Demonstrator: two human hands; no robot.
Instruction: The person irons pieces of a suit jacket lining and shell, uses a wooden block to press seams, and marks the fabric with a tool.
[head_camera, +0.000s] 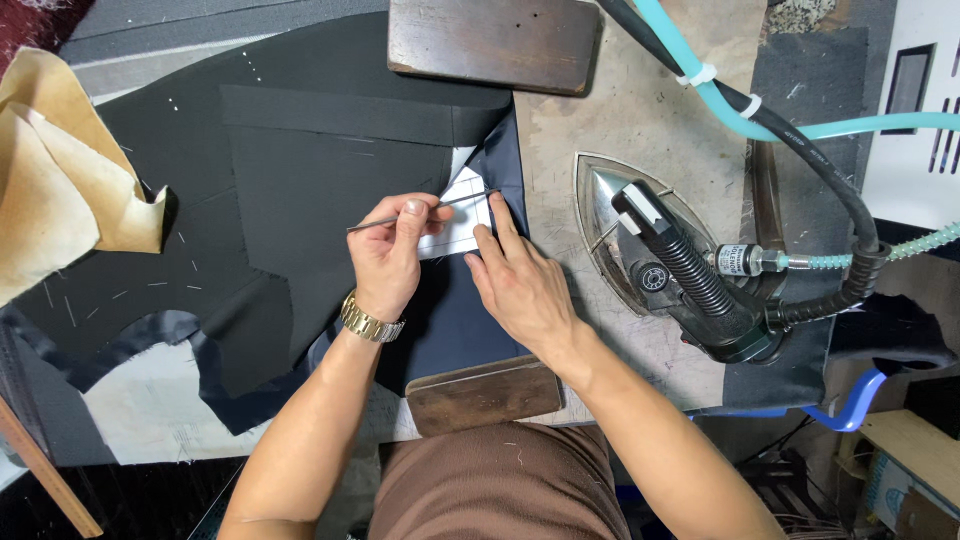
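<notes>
Matt black cloth, thin shiny metal awl, worn wooden blocks, glossy steel iron.

The person has bare forearms without sleeves, wears a gold metal wristwatch with a link band on the left wrist, and a brown ribbed garment covers the body.
</notes>
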